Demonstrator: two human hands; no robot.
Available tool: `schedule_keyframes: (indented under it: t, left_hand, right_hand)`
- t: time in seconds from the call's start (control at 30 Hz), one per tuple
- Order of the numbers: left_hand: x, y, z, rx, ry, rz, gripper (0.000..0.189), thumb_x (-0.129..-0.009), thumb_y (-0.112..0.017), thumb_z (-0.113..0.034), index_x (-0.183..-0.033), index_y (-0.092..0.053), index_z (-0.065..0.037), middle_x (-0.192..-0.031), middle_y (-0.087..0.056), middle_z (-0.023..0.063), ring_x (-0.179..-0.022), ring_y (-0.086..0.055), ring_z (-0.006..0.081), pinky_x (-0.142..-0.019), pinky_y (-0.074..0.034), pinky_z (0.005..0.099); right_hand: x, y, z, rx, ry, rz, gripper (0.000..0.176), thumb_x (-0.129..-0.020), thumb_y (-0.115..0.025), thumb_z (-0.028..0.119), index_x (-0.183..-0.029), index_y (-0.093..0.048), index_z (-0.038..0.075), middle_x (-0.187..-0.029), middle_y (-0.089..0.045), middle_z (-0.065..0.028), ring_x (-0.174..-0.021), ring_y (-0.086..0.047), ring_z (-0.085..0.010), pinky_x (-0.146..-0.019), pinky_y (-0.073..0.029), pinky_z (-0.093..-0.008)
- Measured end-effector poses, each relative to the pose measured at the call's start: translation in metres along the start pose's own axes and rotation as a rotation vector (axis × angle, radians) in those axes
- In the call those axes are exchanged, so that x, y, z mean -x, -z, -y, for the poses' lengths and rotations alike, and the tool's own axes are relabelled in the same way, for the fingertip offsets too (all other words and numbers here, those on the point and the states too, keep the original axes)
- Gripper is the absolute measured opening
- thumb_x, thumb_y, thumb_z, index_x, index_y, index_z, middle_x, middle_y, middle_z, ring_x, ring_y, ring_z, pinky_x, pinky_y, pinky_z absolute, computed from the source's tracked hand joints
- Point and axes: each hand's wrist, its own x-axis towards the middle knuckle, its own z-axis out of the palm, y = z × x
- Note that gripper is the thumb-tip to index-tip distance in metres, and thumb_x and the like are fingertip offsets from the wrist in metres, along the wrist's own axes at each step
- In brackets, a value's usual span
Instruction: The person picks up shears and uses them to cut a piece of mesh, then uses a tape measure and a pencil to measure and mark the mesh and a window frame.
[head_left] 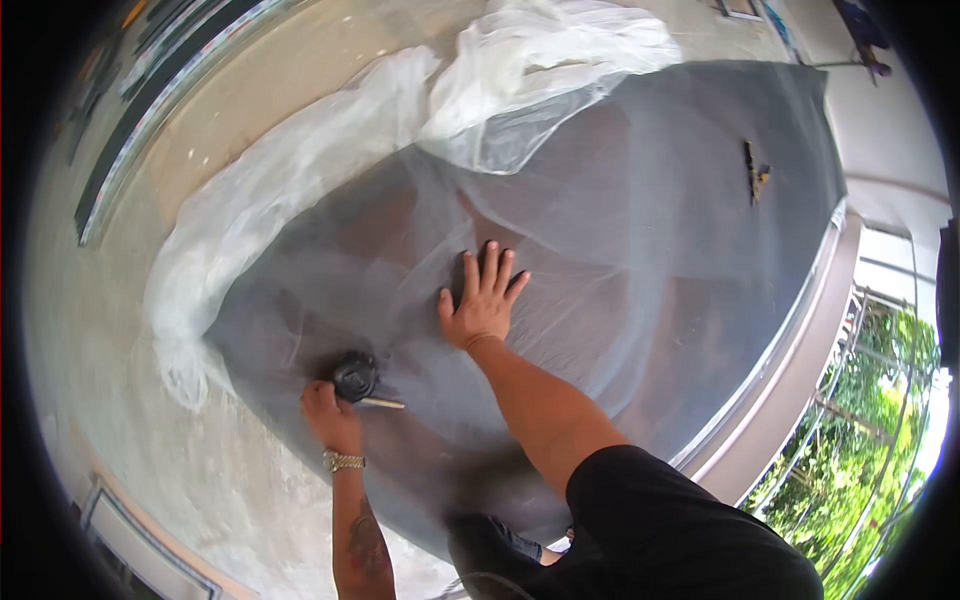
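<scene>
A large dark panel, covered by thin translucent plastic sheeting (700, 230), lies in front of me. My right hand (484, 300) rests on the sheeting near the middle, palm down with fingers spread. At the panel's near left edge, my left hand (328, 412) has its fingers curled against a round black tape measure (355, 376). A short pale strip (383, 402) sticks out beside the tape measure, toward the right. A metal watch is on my left wrist.
Bunched white sheeting (550, 50) lies along the panel's far and left edges. A yellow-and-black clamp (757, 178) sits at the far right. Long dark strips (150, 110) lie on the floor at upper left. Greenery and railings (850, 420) show beyond the right-hand ledge.
</scene>
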Motion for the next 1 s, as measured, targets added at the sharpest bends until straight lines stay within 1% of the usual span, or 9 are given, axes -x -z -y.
schedule_keyframes:
  t: [0.17, 0.33, 0.47, 0.63, 0.7, 0.73, 0.8, 0.9, 1.0]
  left_hand:
    - [0.042, -0.001, -0.018, 0.044, 0.023, -0.049, 0.027, -0.077, -0.062, -0.003, -0.103, -0.059, -0.004, -0.116, -0.055, 0.0192, -0.114, -0.049, 0.0403, -0.097, -0.04, 0.051]
    - [0.096, -0.015, -0.015, -0.06, -0.052, 0.063, 0.023, -0.081, -0.063, -0.008, -0.103, -0.058, -0.01, -0.113, -0.054, 0.0167, -0.114, -0.048, 0.0389, -0.098, -0.036, 0.0545]
    - [0.099, -0.01, -0.029, 0.048, -0.065, -0.001, 0.019, -0.081, -0.064, -0.008, -0.099, -0.058, -0.009, -0.105, -0.057, 0.0154, -0.102, -0.053, 0.0381, -0.091, -0.04, 0.0517]
    - [0.099, 0.006, -0.034, 0.002, 0.267, -0.003, 0.02, -0.08, -0.065, -0.005, -0.097, -0.058, -0.011, -0.096, -0.059, 0.0113, -0.098, -0.055, 0.0339, -0.085, -0.042, 0.0468]
    - [0.093, 0.016, -0.046, -0.074, 0.34, -0.183, 0.019, -0.08, -0.064, -0.008, -0.098, -0.059, -0.011, -0.099, -0.058, 0.012, -0.098, -0.055, 0.0335, -0.088, -0.042, 0.0485]
    - [0.094, 0.011, -0.048, -0.073, 0.343, -0.182, 0.019, -0.08, -0.064, -0.008, -0.098, -0.059, -0.011, -0.099, -0.058, 0.012, -0.098, -0.055, 0.0335, -0.088, -0.042, 0.0485]
    - [0.101, 0.004, -0.049, 0.079, 0.188, 0.031, 0.024, -0.079, -0.064, -0.007, -0.102, -0.06, -0.011, -0.107, -0.056, 0.0116, -0.102, -0.053, 0.0331, -0.088, -0.042, 0.0484]
    - [0.082, 0.006, -0.075, 0.019, 0.1, 0.195, 0.025, -0.078, -0.066, -0.005, -0.101, -0.061, -0.011, -0.109, -0.055, 0.0108, -0.103, -0.051, 0.0345, -0.086, -0.043, 0.0471]
    - [0.085, -0.012, -0.072, -0.044, 0.145, 0.067, 0.025, -0.078, -0.066, -0.005, -0.101, -0.062, -0.014, -0.108, -0.056, 0.0101, -0.102, -0.051, 0.0342, -0.086, -0.043, 0.0462]
  right_hand:
    - [0.002, -0.004, 0.004, 0.023, 0.001, -0.007, 0.071, -0.089, -0.049, 0.046, -0.149, -0.036, 0.011, -0.162, -0.011, -0.0177, -0.149, -0.003, -0.0428, -0.114, 0.001, -0.0682]
    - [0.002, -0.007, 0.002, 0.026, 0.0, -0.022, 0.072, -0.088, -0.051, 0.046, -0.149, -0.037, 0.011, -0.162, -0.011, -0.0177, -0.149, -0.003, -0.0427, -0.114, 0.002, -0.0681]
    - [0.0, -0.012, 0.0, 0.076, 0.034, -0.113, 0.071, -0.086, -0.054, 0.046, -0.147, -0.039, 0.011, -0.162, -0.014, -0.0177, -0.149, -0.006, -0.0427, -0.114, -0.002, -0.0685]
    - [0.008, -0.028, 0.003, 0.1, 0.078, -0.142, 0.073, -0.089, -0.051, 0.047, -0.151, -0.031, 0.013, -0.161, -0.014, -0.0179, -0.149, -0.008, -0.0422, -0.114, -0.005, -0.0687]
    - [0.008, -0.026, 0.002, 0.12, 0.065, -0.141, 0.071, -0.092, -0.048, 0.048, -0.151, -0.029, 0.012, -0.161, -0.014, -0.0179, -0.149, -0.007, -0.0421, -0.114, -0.006, -0.0688]
    - [0.008, -0.025, 0.003, 0.124, 0.062, -0.126, 0.07, -0.093, -0.045, 0.048, -0.151, -0.028, 0.011, -0.161, -0.013, -0.0178, -0.149, -0.005, -0.0418, -0.114, -0.005, -0.0686]
    - [0.009, -0.025, 0.004, 0.124, 0.064, -0.126, 0.07, -0.093, -0.045, 0.048, -0.151, -0.028, 0.011, -0.161, -0.012, -0.0178, -0.149, -0.005, -0.0419, -0.114, -0.005, -0.0685]
    - [0.009, -0.023, 0.003, 0.134, 0.052, -0.125, 0.07, -0.093, -0.045, 0.048, -0.15, -0.028, 0.012, -0.161, -0.012, -0.0176, -0.149, -0.005, -0.0419, -0.114, -0.005, -0.0685]
    - [0.008, -0.026, 0.003, 0.127, 0.054, -0.13, 0.07, -0.093, -0.046, 0.048, -0.15, -0.028, 0.012, -0.161, -0.011, -0.0171, -0.149, -0.005, -0.0417, -0.114, -0.005, -0.0688]
